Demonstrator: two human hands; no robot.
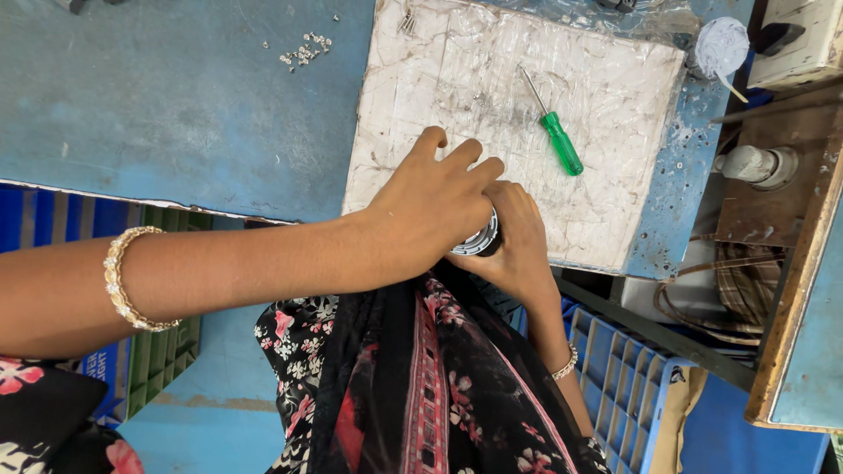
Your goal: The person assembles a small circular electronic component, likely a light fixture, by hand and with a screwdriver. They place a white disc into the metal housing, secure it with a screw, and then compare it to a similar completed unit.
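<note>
Both my hands close around a small round black and silver part (479,240) at the near edge of a white plastic-wrapped board (457,96). My left hand (430,206) covers the part from above, fingers spread over it. From below, my right hand (518,241) cups it. Most of the part is hidden by my fingers. A green-handled screwdriver (555,137) lies loose on the board, just beyond my hands.
The board rests on a blue worktable (176,105) with a scatter of small screws (306,50) at the far left. Blue and green plastic crates (623,386) stand below the table edge. A wooden fixture with a white knob (757,165) and coiled cable sits at right.
</note>
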